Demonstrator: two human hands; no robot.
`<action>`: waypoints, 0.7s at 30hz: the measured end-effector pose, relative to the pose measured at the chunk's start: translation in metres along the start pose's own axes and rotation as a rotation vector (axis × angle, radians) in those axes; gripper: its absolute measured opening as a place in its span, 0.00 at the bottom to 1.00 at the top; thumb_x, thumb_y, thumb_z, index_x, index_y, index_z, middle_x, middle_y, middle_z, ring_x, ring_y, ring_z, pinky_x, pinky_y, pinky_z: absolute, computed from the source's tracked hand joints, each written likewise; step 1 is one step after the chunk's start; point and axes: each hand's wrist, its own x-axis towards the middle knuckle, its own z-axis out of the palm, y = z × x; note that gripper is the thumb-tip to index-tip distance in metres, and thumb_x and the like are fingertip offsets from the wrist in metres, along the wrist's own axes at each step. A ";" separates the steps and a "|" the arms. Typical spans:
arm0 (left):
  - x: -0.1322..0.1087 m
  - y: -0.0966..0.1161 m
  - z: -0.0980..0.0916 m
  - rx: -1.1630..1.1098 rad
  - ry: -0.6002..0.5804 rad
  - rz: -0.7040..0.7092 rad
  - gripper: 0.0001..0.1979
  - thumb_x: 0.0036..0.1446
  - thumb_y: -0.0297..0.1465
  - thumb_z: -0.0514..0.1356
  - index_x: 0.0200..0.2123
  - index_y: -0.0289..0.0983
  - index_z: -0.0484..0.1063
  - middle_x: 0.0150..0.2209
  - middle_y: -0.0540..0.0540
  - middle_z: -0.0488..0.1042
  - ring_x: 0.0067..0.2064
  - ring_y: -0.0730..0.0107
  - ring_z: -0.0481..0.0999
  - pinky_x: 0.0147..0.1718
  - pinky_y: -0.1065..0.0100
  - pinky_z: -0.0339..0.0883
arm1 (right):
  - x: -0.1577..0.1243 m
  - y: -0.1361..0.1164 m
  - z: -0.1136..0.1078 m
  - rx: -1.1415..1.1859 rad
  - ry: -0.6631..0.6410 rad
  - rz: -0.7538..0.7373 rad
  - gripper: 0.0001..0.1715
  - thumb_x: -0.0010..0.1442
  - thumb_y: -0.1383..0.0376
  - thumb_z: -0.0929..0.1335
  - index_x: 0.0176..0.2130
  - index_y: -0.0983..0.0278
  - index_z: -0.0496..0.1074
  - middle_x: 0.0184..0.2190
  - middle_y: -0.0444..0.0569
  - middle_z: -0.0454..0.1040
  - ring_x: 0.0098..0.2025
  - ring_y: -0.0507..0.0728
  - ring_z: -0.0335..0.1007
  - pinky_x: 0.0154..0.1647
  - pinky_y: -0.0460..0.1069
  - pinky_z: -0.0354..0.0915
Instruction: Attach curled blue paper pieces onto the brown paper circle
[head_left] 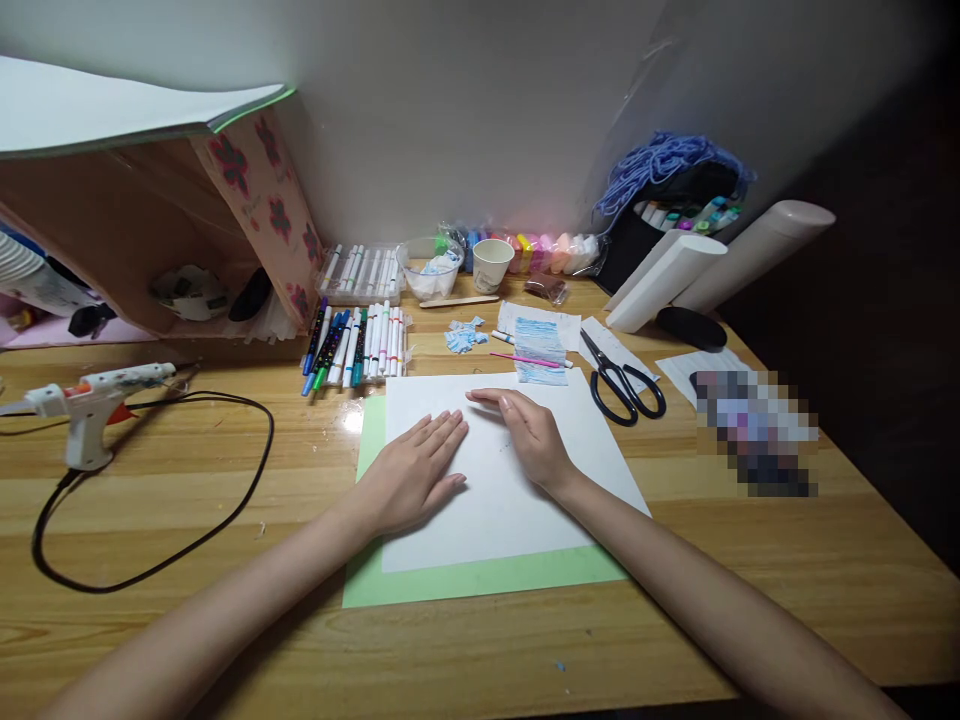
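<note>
The person's left grip point(412, 475) lies flat on the white sheet's point(465, 535) left half, thumb spread wide; the right grip point(536, 435) is loosely cupped over its right half, fingers extended. A green sheet point(480, 586) shows along the white sheet's left and near edges. Scissors point(630, 388) sit just beside its right edge. Open counter point(300, 650) runs from its near side to the front edge, and leftward to the black cord point(271, 432).

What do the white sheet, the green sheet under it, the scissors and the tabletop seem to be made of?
White sheet and green sheet: probably paper, looking thin, flat and matte. Scissors: likely metal blades, greyish; smooth black handles, perhaps plastic. Tabletop: wood or wood-look laminate, given the grain; glare suggests some gloss.
</note>
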 end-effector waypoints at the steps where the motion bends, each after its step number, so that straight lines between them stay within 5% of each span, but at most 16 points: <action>1: 0.000 0.001 -0.001 0.007 -0.004 0.006 0.30 0.64 0.42 0.43 0.62 0.28 0.52 0.64 0.37 0.52 0.66 0.56 0.50 0.63 0.54 0.49 | 0.000 0.000 0.000 0.000 0.002 0.000 0.20 0.67 0.60 0.57 0.46 0.62 0.73 0.46 0.52 0.74 0.51 0.57 0.69 0.55 0.57 0.65; 9: -0.005 -0.007 0.000 -0.156 -0.017 0.030 0.33 0.63 0.44 0.44 0.66 0.34 0.42 0.67 0.38 0.42 0.67 0.56 0.42 0.63 0.51 0.46 | 0.002 0.001 0.000 -0.081 -0.006 0.003 0.20 0.67 0.60 0.56 0.47 0.61 0.72 0.47 0.51 0.75 0.51 0.57 0.69 0.55 0.57 0.65; 13: -0.013 -0.014 0.000 -0.316 0.167 -0.069 0.31 0.65 0.40 0.43 0.66 0.40 0.34 0.68 0.41 0.30 0.68 0.58 0.41 0.62 0.52 0.49 | 0.001 0.000 -0.002 -0.246 -0.093 -0.060 0.20 0.66 0.63 0.57 0.51 0.60 0.71 0.51 0.50 0.73 0.53 0.57 0.68 0.56 0.57 0.64; 17: -0.019 -0.016 -0.001 -0.231 0.180 -0.035 0.28 0.66 0.35 0.42 0.66 0.39 0.39 0.67 0.42 0.45 0.67 0.61 0.46 0.64 0.52 0.46 | -0.002 0.002 -0.001 -0.474 -0.307 -0.298 0.22 0.62 0.68 0.61 0.54 0.59 0.68 0.53 0.48 0.71 0.57 0.58 0.65 0.59 0.59 0.62; 21: -0.021 -0.015 0.002 -0.114 0.109 0.008 0.27 0.65 0.36 0.44 0.64 0.32 0.48 0.64 0.37 0.54 0.65 0.60 0.52 0.62 0.52 0.51 | -0.004 0.003 0.002 -0.645 -0.375 -0.400 0.24 0.61 0.69 0.62 0.56 0.59 0.67 0.54 0.49 0.70 0.59 0.60 0.63 0.59 0.60 0.62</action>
